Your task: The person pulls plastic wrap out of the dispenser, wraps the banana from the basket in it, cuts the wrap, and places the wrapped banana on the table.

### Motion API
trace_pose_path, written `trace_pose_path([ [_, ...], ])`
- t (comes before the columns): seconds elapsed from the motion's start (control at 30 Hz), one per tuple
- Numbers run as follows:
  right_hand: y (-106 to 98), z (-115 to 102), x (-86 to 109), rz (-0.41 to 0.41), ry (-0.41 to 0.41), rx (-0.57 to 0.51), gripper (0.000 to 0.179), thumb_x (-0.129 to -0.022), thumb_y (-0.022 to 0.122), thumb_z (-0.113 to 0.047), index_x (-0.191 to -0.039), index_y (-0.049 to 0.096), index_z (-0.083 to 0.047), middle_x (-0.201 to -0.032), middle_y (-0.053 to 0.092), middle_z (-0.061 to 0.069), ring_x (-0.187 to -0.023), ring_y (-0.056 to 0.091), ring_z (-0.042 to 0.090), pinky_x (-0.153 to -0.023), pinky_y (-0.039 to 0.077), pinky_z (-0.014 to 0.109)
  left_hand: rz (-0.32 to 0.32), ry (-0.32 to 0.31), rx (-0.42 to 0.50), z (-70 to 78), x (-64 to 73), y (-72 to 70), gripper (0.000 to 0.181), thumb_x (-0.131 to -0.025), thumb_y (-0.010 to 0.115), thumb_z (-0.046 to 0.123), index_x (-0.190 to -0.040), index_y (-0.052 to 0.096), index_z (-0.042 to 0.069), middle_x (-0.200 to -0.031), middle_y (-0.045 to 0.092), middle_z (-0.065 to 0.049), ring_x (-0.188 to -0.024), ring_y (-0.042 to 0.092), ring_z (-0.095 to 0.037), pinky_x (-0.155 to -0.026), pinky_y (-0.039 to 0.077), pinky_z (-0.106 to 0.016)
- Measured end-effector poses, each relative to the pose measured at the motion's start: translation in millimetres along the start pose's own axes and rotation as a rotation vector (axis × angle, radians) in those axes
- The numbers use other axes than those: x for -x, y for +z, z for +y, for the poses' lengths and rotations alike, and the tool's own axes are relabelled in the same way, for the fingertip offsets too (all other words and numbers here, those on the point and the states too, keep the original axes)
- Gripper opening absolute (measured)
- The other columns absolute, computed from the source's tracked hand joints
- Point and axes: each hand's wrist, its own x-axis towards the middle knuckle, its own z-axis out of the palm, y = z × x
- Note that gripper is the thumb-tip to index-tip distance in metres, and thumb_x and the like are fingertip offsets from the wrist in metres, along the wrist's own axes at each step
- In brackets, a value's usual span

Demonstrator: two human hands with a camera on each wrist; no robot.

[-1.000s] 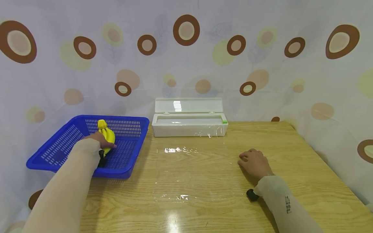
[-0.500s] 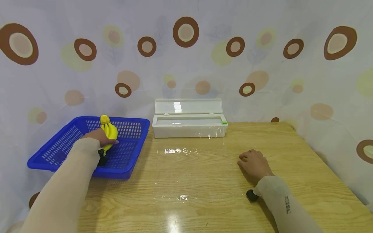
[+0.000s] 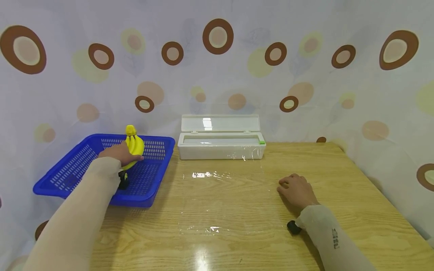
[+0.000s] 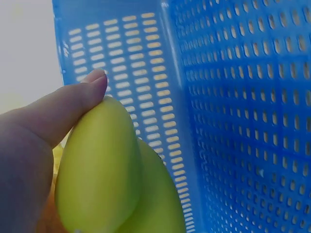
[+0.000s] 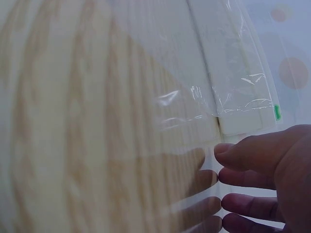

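In the head view my left hand [image 3: 116,153] grips a bunch of yellow bananas [image 3: 136,145], stem end up, inside the blue plastic basket [image 3: 137,202] at the left. The left wrist view shows the thumb lying along the bananas [image 4: 99,167], near the perforated basket wall [image 4: 121,53]; the other fingers are mostly hidden. My right hand [image 3: 297,191] rests on the wooden table with loosely bent fingers, holding nothing. Its fingertips are close to the right edge of a sheet of clear plastic film [image 3: 213,210], also visible in the right wrist view.
A long white cling film dispenser [image 3: 220,152] stands at the back centre with its clear lid [image 3: 230,122] raised. The film stretches from it toward the table's front. A patterned curtain [image 3: 217,82] hangs behind the wooden table [image 3: 342,180].
My left hand has lifted the bananas a little and shifted them right, so the stem now rises above the basket's back rim. My right hand has stayed in place.
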Motion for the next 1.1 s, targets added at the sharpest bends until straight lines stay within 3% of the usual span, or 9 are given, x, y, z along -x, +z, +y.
trace_pose_path([
  [0.3, 1, 2, 0.7, 0.007, -0.002, 0.000, 0.036, -0.097, 0.061, -0.030, -0.121, 0.070, -0.004, -0.128, 0.059, 0.029, -0.113, 0.054, 0.051, -0.093, 0.045, 0.066, 0.062, 0.091, 0.002, 9.7, -3.2, -4.8, 0.092, -0.090, 0.057, 0.063, -0.146, 0.030, -0.005, -0.109, 0.064, -0.024, -0.088, 0.062, -0.036, -0.070, 0.053, -0.043],
  [0.53, 1, 5, -1.0, 0.012, -0.005, 0.003, 0.034, -0.096, 0.062, -0.029, -0.120, 0.071, -0.006, -0.125, 0.061, 0.027, -0.110, 0.055, 0.050, -0.091, 0.046, 0.065, 0.098, 0.130, 0.005, 15.3, -3.1, -10.3, 0.092, -0.090, 0.057, 0.064, -0.146, 0.031, -0.004, -0.104, 0.064, -0.023, -0.083, 0.060, -0.034, -0.063, 0.050, -0.039],
  [0.8, 0, 5, -0.5, -0.008, -0.005, 0.011, 0.034, -0.096, 0.063, -0.028, -0.121, 0.071, -0.007, -0.126, 0.060, 0.027, -0.110, 0.054, 0.050, -0.089, 0.047, 0.064, 0.136, 0.174, 0.001, 25.5, -6.6, -16.8, 0.090, -0.090, 0.059, 0.064, -0.146, 0.035, -0.002, -0.109, 0.064, -0.023, -0.088, 0.061, -0.034, -0.071, 0.052, -0.045],
  [1.1, 1, 6, -1.4, -0.008, -0.010, 0.022, 0.032, -0.096, 0.065, -0.028, -0.121, 0.072, -0.010, -0.126, 0.060, 0.026, -0.110, 0.055, 0.049, -0.089, 0.047, 0.063, 0.185, 0.258, -0.019, 51.2, 3.6, -27.4, 0.088, -0.091, 0.061, 0.059, -0.150, 0.034, -0.001, -0.111, 0.064, -0.022, -0.087, 0.060, -0.031, -0.070, 0.051, -0.041],
])
